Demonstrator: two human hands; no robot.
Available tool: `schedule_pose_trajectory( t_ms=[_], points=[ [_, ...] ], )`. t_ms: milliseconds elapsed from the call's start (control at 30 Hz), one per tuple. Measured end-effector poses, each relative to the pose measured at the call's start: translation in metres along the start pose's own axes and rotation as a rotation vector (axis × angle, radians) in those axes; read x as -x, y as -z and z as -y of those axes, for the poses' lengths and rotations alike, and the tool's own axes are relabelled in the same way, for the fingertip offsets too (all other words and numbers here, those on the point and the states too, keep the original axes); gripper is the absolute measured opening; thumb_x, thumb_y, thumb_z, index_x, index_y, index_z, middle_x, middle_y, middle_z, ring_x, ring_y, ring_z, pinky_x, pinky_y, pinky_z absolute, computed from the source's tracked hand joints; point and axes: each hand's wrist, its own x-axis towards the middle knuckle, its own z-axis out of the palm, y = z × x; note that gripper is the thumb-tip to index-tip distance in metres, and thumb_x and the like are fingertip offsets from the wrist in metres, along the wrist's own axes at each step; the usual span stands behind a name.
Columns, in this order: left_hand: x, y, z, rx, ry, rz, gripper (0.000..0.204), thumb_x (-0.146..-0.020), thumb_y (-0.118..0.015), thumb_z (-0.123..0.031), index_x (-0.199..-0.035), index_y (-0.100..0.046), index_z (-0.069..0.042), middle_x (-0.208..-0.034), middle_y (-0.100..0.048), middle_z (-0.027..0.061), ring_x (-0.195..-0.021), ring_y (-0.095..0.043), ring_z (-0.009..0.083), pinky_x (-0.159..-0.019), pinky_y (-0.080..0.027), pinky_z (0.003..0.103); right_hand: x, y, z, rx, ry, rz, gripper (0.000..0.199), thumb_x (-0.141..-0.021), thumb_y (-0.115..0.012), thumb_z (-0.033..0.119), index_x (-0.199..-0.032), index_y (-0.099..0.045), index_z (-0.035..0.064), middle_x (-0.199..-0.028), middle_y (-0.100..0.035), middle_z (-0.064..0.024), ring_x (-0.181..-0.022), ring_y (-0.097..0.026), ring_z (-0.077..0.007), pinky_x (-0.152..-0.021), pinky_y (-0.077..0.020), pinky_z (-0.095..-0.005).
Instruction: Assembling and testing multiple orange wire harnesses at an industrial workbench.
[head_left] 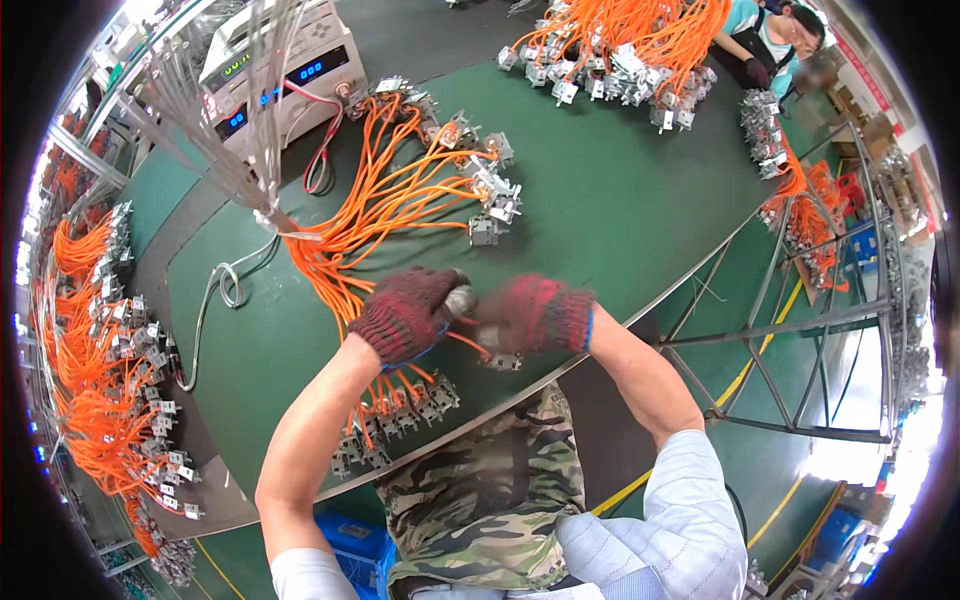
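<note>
My left hand (pixel 408 314), in a dark red and grey knitted glove, is closed above the green table, over the lower part of a bundle of orange cables (pixel 325 265). Its grey fingertips are curled, and whatever they hold is hidden. A short orange cable (pixel 467 342) runs from beneath it toward a grey metal connector (pixel 505 362) below my right hand. Smeared by motion, my right hand (pixel 540 315) is close beside the left in a matching glove; its fingers are unreadable. More grey connectors (pixel 430 398) on orange cable ends lie along the near table edge.
A power supply (pixel 305 75) with blue digits stands at the back left, beside hanging clear strands (pixel 262 130). Orange cable heaps lie left (pixel 95 370) and at the back (pixel 625 50). A co-worker (pixel 765 45) is at the far right; a metal frame (pixel 800 340) stands beyond the table edge.
</note>
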Motion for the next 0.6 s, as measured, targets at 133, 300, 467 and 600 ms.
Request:
schedule_pose_trajectory(
  t_ms=[133, 300, 467, 600],
  points=[
    [-0.016, 0.023, -0.016, -0.070, -0.042, -0.251, 0.046, -0.094, -0.076, -0.027, -0.135, -0.064, -0.011, -0.124, -0.069, 0.0160, -0.118, -0.066, 0.0374, -0.097, -0.055, 0.048, 0.013, 0.026, -0.011, -0.190, 0.113, -0.830, 0.042, -0.091, -0.081, 0.034, -0.127, -0.076, 0.0124, -0.120, -0.076, -0.0181, -0.114, -0.072, -0.0373, -0.102, -0.0558, -0.0498],
    [-0.069, 0.004, -0.042, -0.344, 0.011, -0.282, 0.058, -0.087, -0.083, -0.036, -0.133, -0.060, -0.008, -0.115, -0.068, 0.0131, -0.114, -0.065, 0.0362, -0.093, -0.055, 0.050, -0.044, 0.050, -0.050, 0.337, 0.209, -1.086, 0.052, -0.084, -0.085, 0.024, -0.133, -0.072, 0.0102, -0.111, -0.076, -0.0138, -0.107, -0.073, -0.0375, -0.095, -0.0587, -0.0475],
    [-0.066, 0.003, -0.046, -0.194, 0.219, -0.193, 0.059, -0.088, -0.080, -0.045, -0.130, -0.061, -0.008, -0.104, -0.074, 0.0157, -0.107, -0.069, 0.0379, -0.092, -0.054, 0.051, -0.037, 0.069, -0.047, 0.300, 0.325, -0.965, 0.059, -0.081, -0.086, 0.018, -0.136, -0.069, 0.0097, -0.105, -0.075, -0.0112, -0.103, -0.072, -0.0369, -0.090, -0.0592, -0.0464],
    [-0.036, -0.003, -0.040, -0.274, 0.066, -0.007, 0.050, -0.090, -0.079, -0.046, -0.123, -0.067, -0.010, -0.102, -0.076, 0.0147, -0.103, -0.070, 0.0360, -0.089, -0.055, 0.050, -0.013, 0.059, -0.033, 0.161, 0.337, -0.989, 0.056, -0.081, -0.087, 0.018, -0.133, -0.070, 0.0086, -0.108, -0.075, -0.0124, -0.102, -0.072, -0.0370, -0.088, -0.0592, -0.0464]
  ],
)
